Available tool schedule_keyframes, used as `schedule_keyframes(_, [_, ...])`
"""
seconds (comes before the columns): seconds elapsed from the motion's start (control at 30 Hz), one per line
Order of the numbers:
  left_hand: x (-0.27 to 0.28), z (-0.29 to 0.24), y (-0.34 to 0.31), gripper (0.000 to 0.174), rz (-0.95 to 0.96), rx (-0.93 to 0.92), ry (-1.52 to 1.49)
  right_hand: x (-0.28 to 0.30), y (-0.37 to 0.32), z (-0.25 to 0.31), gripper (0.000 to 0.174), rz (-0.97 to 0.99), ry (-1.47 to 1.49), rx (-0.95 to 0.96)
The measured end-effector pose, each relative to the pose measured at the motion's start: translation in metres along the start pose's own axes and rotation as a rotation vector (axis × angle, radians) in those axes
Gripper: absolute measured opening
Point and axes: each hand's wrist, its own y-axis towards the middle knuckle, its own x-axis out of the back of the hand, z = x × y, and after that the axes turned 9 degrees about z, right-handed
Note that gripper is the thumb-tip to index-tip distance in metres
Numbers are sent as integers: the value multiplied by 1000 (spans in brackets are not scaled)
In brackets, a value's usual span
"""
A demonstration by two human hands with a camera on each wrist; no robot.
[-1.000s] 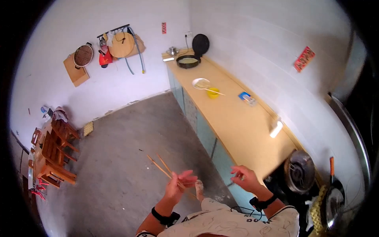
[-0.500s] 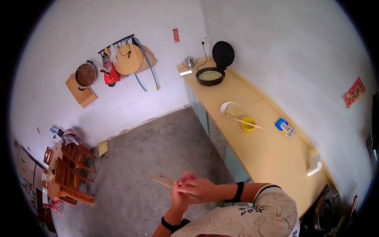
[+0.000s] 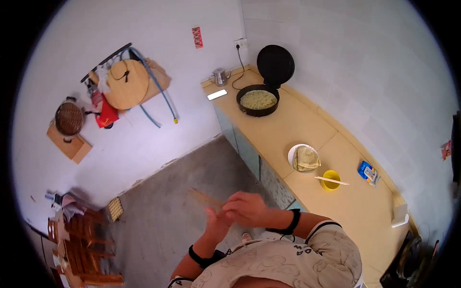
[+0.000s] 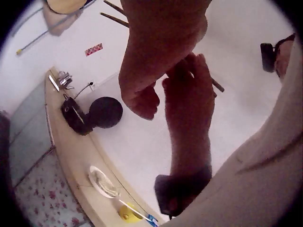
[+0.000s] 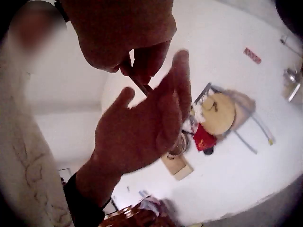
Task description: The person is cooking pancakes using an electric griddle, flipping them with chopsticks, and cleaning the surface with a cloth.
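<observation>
A pair of wooden chopsticks (image 3: 205, 197) is blurred in front of my body in the head view. My right hand (image 3: 247, 210) grips them with curled fingers, and their back ends (image 4: 218, 85) stick out past that hand in the left wrist view. Just beside it is my left hand (image 3: 218, 226), overlapping the right fingers. The right wrist view shows the left palm (image 5: 147, 125) facing up, its thumb spread from extended fingers, with the sticks crossing close by. Both hands are over the floor, left of the counter.
The counter (image 3: 307, 126) holds a lidded electric griddle (image 3: 259, 101) with a flatbread inside, a plate (image 3: 291, 154) of folded flatbreads, a yellow bowl (image 3: 331, 185) with a pale stick across it, a blue packet (image 3: 367, 172) and a kettle (image 3: 220, 77). Wooden chairs (image 3: 89, 254) stand at left.
The chopsticks were in my left hand; the right hand, first apart and holding nothing, came across and took hold of them. The head view has turned and moved nearer the griddle.
</observation>
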Motion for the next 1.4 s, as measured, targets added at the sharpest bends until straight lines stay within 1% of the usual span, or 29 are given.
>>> schedule_keyframes(0.03, [18, -5, 18, 90, 63, 67, 110, 16, 13, -9, 12, -7, -9, -19])
schedule_keyframes(0.07, [32, -12, 33, 89, 125, 136, 217, 33, 25, -18, 11, -68, -8, -82])
schedule_keyframes(0.1, [42, -22, 48, 89, 134, 154, 210, 49, 34, -29, 11, -131, -6, -141])
schedule_keyframes(0.17, [62, -43, 84, 81, 268, 248, 313, 79, 46, -63, 13, -241, -80, -134])
schedule_keyframes(0.2, [74, -52, 99, 81, 276, 261, 312, 93, 52, -76, 14, -287, -132, -162])
schedule_keyframes(0.27, [98, -61, 134, 68, 269, 271, 297, 120, 62, -101, 14, -377, -265, -205])
schedule_keyframes(0.3, [108, -72, 151, 68, 271, 277, 295, 131, 69, -114, 14, -426, -340, -224])
schedule_keyframes(0.33, [122, -76, 171, 64, 268, 269, 325, 139, 70, -134, 14, -417, -347, -230])
schedule_keyframes(0.37, [132, -86, 188, 59, 260, 266, 361, 147, 75, -153, 13, -515, -317, -291])
schedule_keyframes(0.4, [144, -96, 206, 59, 262, 267, 361, 156, 83, -173, 13, -617, -288, -347])
schedule_keyframes(0.43, [157, -100, 226, 56, 226, 244, 389, 168, 90, -196, 13, -613, -296, -347])
schedule_keyframes(0.47, [168, -108, 240, 53, 184, 236, 420, 178, 96, -217, 13, -634, -309, -404])
schedule_keyframes(0.5, [177, -118, 252, 53, 181, 259, 416, 182, 102, -238, 12, -658, -317, -472])
schedule_keyframes(0.53, [185, -131, 266, 51, 143, 263, 445, 187, 110, -259, 12, -664, -314, -495])
schedule_keyframes(0.57, [193, -142, 277, 49, 106, 269, 472, 191, 119, -279, 12, -669, -214, -521])
schedule_keyframes(0.6, [204, -153, 288, 49, 113, 289, 467, 195, 128, -298, 12, -676, -118, -540])
schedule_keyframes(0.63, [220, -155, 301, 47, 41, 290, 498, 196, 130, -320, 11, -684, -76, -541])
schedule_keyframes(0.67, [233, -158, 312, 46, -33, 295, 533, 198, 133, -333, 11, -690, -86, -559])
schedule_keyframes(0.7, [246, -165, 323, 46, -22, 314, 529, 200, 138, -344, 11, -615, -176, -613])
schedule_keyframes(0.73, [263, -158, 336, 45, -63, 327, 514, 200, 136, -356, 10, -531, -270, -671])
schedule_keyframes(0.77, [272, -161, 347, 44, -107, 342, 508, 199, 143, -360, 10, -535, -310, -694])
schedule_keyframes(0.8, [279, -166, 360, 44, -93, 368, 508, 199, 143, -369, 10, -548, -314, -720])
schedule_keyframes(0.87, [295, -167, 387, 41, -86, 371, 462, 193, 134, -389, 11, -532, -440, -796])
schedule_keyframes(0.97, [314, -171, 431, 38, -64, 451, 462, 189, 133, -399, 10, -548, -473, -942])
schedule_keyframes(1.1, [328, -186, 487, 35, 40, 547, 529, 179, 140, -415, 11, -632, -454, -1084])
schedule_keyframes(1.17, [342, -191, 514, 34, 75, 615, 535, 177, 148, -423, 11, -603, -498, -1158])
schedule_keyframes(1.3, [371, -200, 564, 37, 209, 698, 559, 169, 165, -436, 12, -632, -487, -1239])
schedule_keyframes(1.37, [384, -201, 586, 36, 236, 745, 588, 164, 175, -442, 12, -534, -525, -1335])
schedule_keyframes(1.4, [389, -200, 595, 36, 251, 759, 581, 159, 177, -444, 12, -537, -532, -1354])
